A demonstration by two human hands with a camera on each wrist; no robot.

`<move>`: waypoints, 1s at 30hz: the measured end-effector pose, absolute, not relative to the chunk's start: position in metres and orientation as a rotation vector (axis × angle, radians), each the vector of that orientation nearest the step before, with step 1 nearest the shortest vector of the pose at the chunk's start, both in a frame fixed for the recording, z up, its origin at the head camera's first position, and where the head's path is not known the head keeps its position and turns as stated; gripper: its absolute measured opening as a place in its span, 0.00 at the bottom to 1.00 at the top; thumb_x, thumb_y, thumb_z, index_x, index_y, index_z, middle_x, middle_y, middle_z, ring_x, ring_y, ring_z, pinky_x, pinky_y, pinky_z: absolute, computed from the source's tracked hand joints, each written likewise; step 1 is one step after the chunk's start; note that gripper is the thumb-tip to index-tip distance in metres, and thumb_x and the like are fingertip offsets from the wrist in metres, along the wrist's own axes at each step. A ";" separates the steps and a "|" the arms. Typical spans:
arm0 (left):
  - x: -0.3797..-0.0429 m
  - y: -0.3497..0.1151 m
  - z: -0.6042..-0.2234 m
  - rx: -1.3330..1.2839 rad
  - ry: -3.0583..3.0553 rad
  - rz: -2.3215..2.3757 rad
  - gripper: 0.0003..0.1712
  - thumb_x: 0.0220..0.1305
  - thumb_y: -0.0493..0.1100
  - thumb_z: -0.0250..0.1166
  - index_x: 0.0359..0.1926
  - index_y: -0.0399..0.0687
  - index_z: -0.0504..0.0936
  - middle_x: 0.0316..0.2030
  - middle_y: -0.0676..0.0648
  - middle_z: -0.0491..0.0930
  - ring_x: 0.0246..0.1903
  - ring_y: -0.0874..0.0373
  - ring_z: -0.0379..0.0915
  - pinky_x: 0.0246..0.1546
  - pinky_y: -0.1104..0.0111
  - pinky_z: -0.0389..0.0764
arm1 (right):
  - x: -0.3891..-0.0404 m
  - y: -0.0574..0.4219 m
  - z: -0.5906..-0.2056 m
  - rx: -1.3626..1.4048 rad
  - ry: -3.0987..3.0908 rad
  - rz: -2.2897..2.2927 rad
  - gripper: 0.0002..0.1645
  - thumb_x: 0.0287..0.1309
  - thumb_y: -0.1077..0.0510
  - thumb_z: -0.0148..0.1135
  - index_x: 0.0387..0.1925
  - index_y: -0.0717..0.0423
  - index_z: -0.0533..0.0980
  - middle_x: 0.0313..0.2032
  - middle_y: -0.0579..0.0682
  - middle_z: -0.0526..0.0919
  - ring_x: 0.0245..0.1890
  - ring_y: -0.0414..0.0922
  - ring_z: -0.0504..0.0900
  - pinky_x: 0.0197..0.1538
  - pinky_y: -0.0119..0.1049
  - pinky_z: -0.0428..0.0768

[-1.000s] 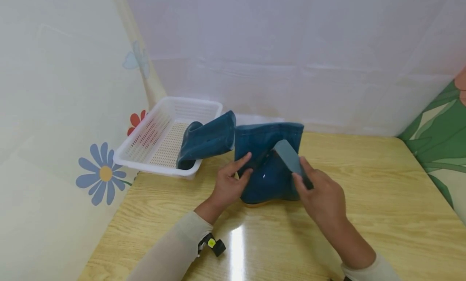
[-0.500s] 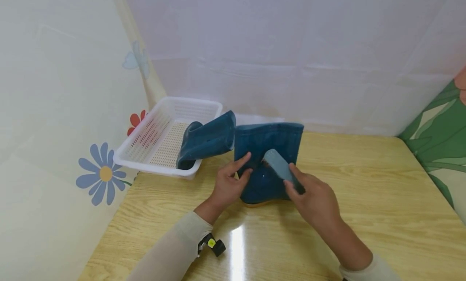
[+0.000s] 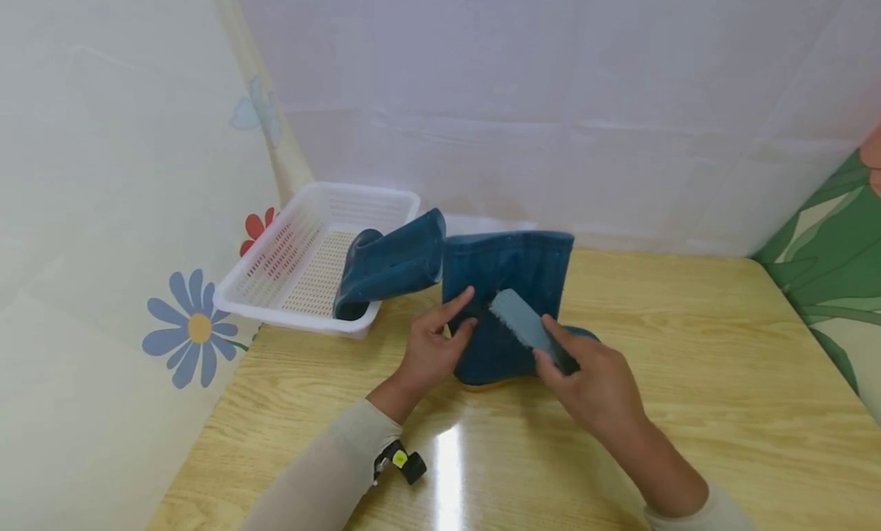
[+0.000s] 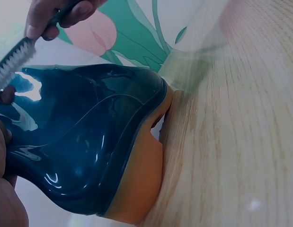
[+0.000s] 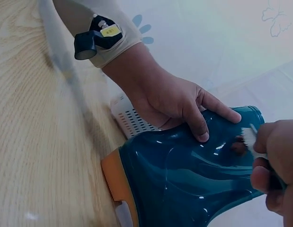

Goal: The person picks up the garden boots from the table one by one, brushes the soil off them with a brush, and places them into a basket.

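Note:
A dark teal rubber boot point(image 3: 502, 263) with an orange sole point(image 4: 141, 175) stands upright on the table. My left hand point(image 3: 430, 347) holds its shaft from the left; thumb and forefinger lie on the near side, and the other fingers are mostly hidden behind it. A scrubbing brush point(image 3: 519, 320) with pale bristles point(image 4: 16, 61) is gripped by its dark handle in my right hand point(image 3: 599, 378). In the right wrist view the bristles are at a brown smear point(image 5: 238, 145) on the shaft. A second teal boot point(image 3: 392, 263) lies tilted in the white basket, its shaft over the rim.
The white perforated plastic basket point(image 3: 258, 313) stands at the back left, close to the held boot. Wood-grain table point(image 3: 723, 363) extends to the right and front. A pale sheet point(image 3: 551, 95) hangs behind, with flower-patterned sheets at both sides.
My right hand has moved the brush left and down across the boot's shaft, and the boot's toe now shows behind that hand. My left hand and the basket have stayed put.

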State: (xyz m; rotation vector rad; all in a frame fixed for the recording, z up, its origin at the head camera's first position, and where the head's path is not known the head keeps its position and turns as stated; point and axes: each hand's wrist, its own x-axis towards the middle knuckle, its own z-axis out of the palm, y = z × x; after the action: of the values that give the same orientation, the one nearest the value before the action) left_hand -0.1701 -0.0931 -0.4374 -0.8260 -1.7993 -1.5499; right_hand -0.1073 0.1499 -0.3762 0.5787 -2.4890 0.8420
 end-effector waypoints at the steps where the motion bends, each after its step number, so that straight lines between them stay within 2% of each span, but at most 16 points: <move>1: -0.170 -0.093 -0.437 -0.827 -1.801 -1.556 0.38 0.56 0.18 0.69 0.66 0.47 0.79 0.26 0.40 0.77 0.17 0.55 0.53 0.20 0.64 0.60 | -0.108 0.151 -0.377 0.569 -2.444 0.864 0.29 0.56 0.60 0.75 0.60 0.60 0.81 0.38 0.61 0.88 0.28 0.48 0.84 0.26 0.40 0.80; 5: -0.169 -0.093 -0.435 -0.819 -1.814 -1.567 0.37 0.57 0.20 0.69 0.66 0.48 0.79 0.26 0.40 0.78 0.18 0.54 0.54 0.20 0.63 0.59 | -0.109 0.154 -0.378 0.556 -2.300 0.920 0.29 0.52 0.63 0.76 0.58 0.63 0.82 0.43 0.65 0.87 0.39 0.59 0.88 0.33 0.52 0.85; 9: -0.167 -0.093 -0.433 -0.830 -1.812 -1.568 0.35 0.59 0.21 0.69 0.66 0.47 0.79 0.26 0.40 0.78 0.18 0.56 0.53 0.20 0.64 0.58 | -0.108 0.157 -0.380 0.544 -2.312 0.932 0.29 0.53 0.63 0.75 0.58 0.63 0.82 0.43 0.65 0.87 0.38 0.59 0.88 0.33 0.53 0.85; 10: -0.167 -0.093 -0.432 -0.831 -1.812 -1.568 0.35 0.59 0.21 0.69 0.66 0.47 0.79 0.29 0.38 0.80 0.19 0.56 0.56 0.20 0.64 0.60 | -0.108 0.157 -0.380 0.543 -2.323 0.935 0.28 0.53 0.63 0.75 0.58 0.63 0.82 0.43 0.65 0.87 0.38 0.59 0.88 0.33 0.53 0.85; 13: -0.166 -0.093 -0.431 -0.832 -1.818 -1.562 0.34 0.59 0.21 0.69 0.65 0.44 0.80 0.41 0.33 0.84 0.19 0.56 0.57 0.21 0.65 0.62 | -0.106 0.159 -0.382 0.551 -2.345 0.957 0.28 0.53 0.64 0.76 0.57 0.64 0.82 0.43 0.65 0.87 0.37 0.56 0.88 0.32 0.51 0.85; 14: -0.166 -0.094 -0.431 -0.832 -1.824 -1.554 0.33 0.59 0.21 0.69 0.65 0.42 0.80 0.41 0.33 0.84 0.19 0.56 0.58 0.20 0.65 0.62 | -0.105 0.159 -0.382 0.555 -2.352 0.966 0.27 0.53 0.64 0.76 0.57 0.64 0.82 0.43 0.65 0.87 0.35 0.54 0.88 0.30 0.49 0.85; 16: -0.167 -0.095 -0.431 -0.837 -1.846 -1.529 0.31 0.59 0.21 0.69 0.64 0.39 0.80 0.48 0.33 0.84 0.21 0.55 0.65 0.23 0.65 0.69 | -0.103 0.160 -0.383 0.565 -2.368 0.984 0.27 0.53 0.65 0.76 0.57 0.64 0.82 0.42 0.63 0.88 0.31 0.50 0.86 0.27 0.43 0.83; 20: -0.167 -0.099 -0.430 -0.880 -1.903 -1.443 0.25 0.59 0.23 0.70 0.58 0.38 0.85 0.42 0.39 0.86 0.23 0.56 0.67 0.24 0.68 0.73 | -0.098 0.164 -0.384 0.579 -2.418 0.969 0.28 0.54 0.64 0.76 0.58 0.62 0.82 0.38 0.61 0.88 0.24 0.42 0.77 0.22 0.33 0.74; 24: -0.168 -0.103 -0.428 -0.947 -1.946 -1.356 0.20 0.59 0.24 0.71 0.52 0.40 0.88 0.40 0.44 0.87 0.24 0.58 0.68 0.24 0.70 0.74 | -0.095 0.169 -0.387 0.594 -2.442 0.941 0.28 0.53 0.64 0.76 0.58 0.61 0.82 0.35 0.59 0.88 0.24 0.41 0.77 0.24 0.34 0.75; 27: -0.168 -0.106 -0.425 -0.984 -1.979 -1.294 0.21 0.60 0.26 0.72 0.54 0.41 0.88 0.42 0.45 0.87 0.33 0.56 0.78 0.34 0.67 0.83 | -0.092 0.173 -0.389 0.595 -2.454 0.928 0.29 0.52 0.63 0.77 0.58 0.61 0.83 0.35 0.58 0.88 0.26 0.41 0.80 0.27 0.36 0.78; 30: -0.167 -0.109 -0.422 -1.010 -2.023 -1.250 0.22 0.60 0.28 0.73 0.56 0.41 0.86 0.48 0.43 0.87 0.44 0.52 0.82 0.44 0.62 0.84 | -0.089 0.176 -0.391 0.595 -2.471 0.917 0.28 0.52 0.63 0.77 0.57 0.60 0.83 0.36 0.58 0.88 0.28 0.42 0.81 0.27 0.38 0.79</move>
State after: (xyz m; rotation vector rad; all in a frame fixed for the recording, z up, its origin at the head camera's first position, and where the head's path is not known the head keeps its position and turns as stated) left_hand -0.1671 -0.1095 -0.4220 -1.0103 -2.0230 -1.2498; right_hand -0.0892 0.1758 -0.3913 0.5951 -2.4711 0.9168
